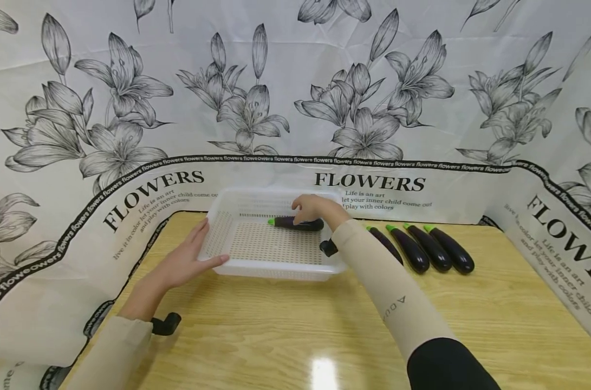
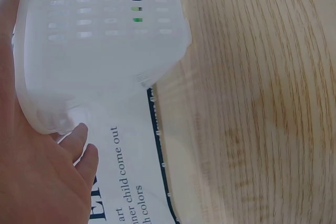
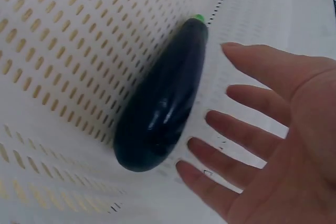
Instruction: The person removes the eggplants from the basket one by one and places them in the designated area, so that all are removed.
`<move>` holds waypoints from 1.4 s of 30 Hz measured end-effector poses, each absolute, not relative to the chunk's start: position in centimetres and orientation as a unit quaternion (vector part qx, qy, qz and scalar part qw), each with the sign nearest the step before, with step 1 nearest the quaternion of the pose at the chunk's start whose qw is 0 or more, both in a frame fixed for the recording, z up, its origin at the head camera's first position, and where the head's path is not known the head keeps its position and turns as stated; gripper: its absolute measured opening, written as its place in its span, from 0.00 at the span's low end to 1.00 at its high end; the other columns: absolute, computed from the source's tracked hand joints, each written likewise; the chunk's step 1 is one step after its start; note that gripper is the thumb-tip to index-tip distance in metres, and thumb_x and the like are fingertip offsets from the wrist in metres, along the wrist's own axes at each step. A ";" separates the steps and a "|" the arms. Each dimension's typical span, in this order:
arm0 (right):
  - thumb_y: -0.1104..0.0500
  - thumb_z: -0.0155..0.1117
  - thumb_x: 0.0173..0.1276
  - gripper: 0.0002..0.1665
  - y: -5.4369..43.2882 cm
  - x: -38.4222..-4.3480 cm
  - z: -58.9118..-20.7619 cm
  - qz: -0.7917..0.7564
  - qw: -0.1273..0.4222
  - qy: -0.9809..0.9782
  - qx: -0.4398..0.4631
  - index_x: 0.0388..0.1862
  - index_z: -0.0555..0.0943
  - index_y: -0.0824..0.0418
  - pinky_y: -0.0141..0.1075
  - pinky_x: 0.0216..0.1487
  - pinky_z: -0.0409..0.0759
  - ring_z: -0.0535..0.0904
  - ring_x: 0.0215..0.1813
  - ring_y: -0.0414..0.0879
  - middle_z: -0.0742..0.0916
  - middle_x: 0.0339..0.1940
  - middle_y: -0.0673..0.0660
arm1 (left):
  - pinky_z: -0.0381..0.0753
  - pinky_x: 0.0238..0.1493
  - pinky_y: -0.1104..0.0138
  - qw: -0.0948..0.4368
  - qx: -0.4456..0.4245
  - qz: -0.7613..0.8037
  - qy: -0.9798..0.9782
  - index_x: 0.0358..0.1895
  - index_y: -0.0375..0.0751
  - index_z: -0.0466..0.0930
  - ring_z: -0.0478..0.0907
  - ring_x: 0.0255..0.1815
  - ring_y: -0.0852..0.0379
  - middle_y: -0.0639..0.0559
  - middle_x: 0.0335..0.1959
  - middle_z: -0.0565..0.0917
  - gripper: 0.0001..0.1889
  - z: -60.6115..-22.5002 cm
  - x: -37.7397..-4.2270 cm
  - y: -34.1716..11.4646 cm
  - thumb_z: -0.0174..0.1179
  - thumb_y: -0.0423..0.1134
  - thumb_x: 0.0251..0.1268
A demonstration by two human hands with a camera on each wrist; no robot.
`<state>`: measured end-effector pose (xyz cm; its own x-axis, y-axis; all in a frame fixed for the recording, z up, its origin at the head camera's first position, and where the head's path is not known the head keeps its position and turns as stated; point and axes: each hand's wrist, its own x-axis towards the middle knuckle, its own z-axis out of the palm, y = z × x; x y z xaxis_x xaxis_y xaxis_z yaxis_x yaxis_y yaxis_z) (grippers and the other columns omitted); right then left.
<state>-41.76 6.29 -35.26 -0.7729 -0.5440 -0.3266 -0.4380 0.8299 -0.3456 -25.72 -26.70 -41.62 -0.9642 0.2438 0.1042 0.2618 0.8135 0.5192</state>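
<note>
A white perforated plastic basket (image 1: 266, 268) stands at the back of the table. My left hand (image 1: 185, 262) grips its left end, with the thumb at the front rim and the fingers along the side; in the left wrist view that hand (image 2: 47, 166) wraps the basket's corner (image 2: 100, 61). Inside the basket lies one dark purple eggplant (image 3: 163, 98), its green stem end pointing left in the head view. Over it hovers my right hand (image 1: 319, 208). The right wrist view shows this hand's fingers (image 3: 247, 135) spread and apart from the eggplant.
Several more eggplants (image 1: 429, 249) lie side by side on the wooden table (image 1: 256, 336), right of the basket, the leftmost partly behind my right sleeve (image 1: 383, 281). A white flower-printed cloth (image 1: 285, 124) rises behind the table and along its sides.
</note>
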 end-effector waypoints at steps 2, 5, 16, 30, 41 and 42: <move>0.54 0.62 0.75 0.36 6.4 -41.7 -35.7 -0.094 0.238 0.932 -0.256 0.78 0.67 0.64 0.49 0.77 0.65 0.65 0.78 0.58 0.72 0.77 0.62 | 0.59 0.70 0.31 0.014 -0.133 -0.275 -0.952 0.84 0.39 0.36 0.50 0.80 0.28 0.42 0.85 0.37 0.59 -41.6 -25.8 -26.5 0.58 0.71 0.66; 0.53 0.62 0.75 0.39 6.6 -41.6 -36.4 -0.048 0.268 0.929 -0.250 0.80 0.63 0.62 0.47 0.81 0.58 0.59 0.81 0.56 0.68 0.80 0.60 | 0.59 0.70 0.31 0.012 -0.133 -0.273 -0.953 0.84 0.38 0.36 0.50 0.80 0.28 0.41 0.85 0.37 0.59 -41.6 -26.0 -26.4 0.58 0.71 0.66; 0.51 0.64 0.73 0.40 7.2 -41.7 -37.4 -0.007 0.298 0.930 -0.214 0.79 0.65 0.61 0.47 0.75 0.67 0.68 0.74 0.54 0.72 0.77 0.60 | 0.58 0.72 0.32 0.000 -0.125 -0.268 -0.955 0.84 0.37 0.36 0.49 0.80 0.29 0.43 0.85 0.36 0.59 -41.1 -26.1 -25.8 0.57 0.71 0.66; 0.58 0.64 0.73 0.21 7.6 -42.2 -35.8 -0.128 0.283 0.925 -0.218 0.61 0.78 0.66 0.42 0.46 0.87 0.80 0.45 0.48 0.80 0.53 0.62 | 0.60 0.71 0.32 -0.007 -0.123 -0.274 -0.954 0.84 0.38 0.36 0.52 0.79 0.27 0.42 0.85 0.37 0.59 -40.9 -27.0 -25.8 0.58 0.71 0.66; 0.54 0.63 0.75 0.31 9.0 -40.7 -31.2 -0.106 0.222 0.930 -0.275 0.72 0.72 0.66 0.40 0.44 0.83 0.81 0.45 0.49 0.81 0.58 0.64 | 0.58 0.72 0.32 -0.007 -0.119 -0.264 -0.957 0.84 0.38 0.34 0.50 0.80 0.28 0.42 0.85 0.36 0.59 -40.5 -27.4 -26.2 0.56 0.71 0.67; 0.54 0.63 0.75 0.30 9.2 -40.5 -31.0 -0.102 0.215 0.930 -0.280 0.71 0.73 0.66 0.40 0.45 0.82 0.80 0.46 0.49 0.82 0.58 0.63 | 0.58 0.72 0.32 -0.008 -0.120 -0.265 -0.957 0.84 0.37 0.34 0.49 0.80 0.28 0.42 0.85 0.36 0.59 -40.6 -27.4 -26.2 0.56 0.71 0.67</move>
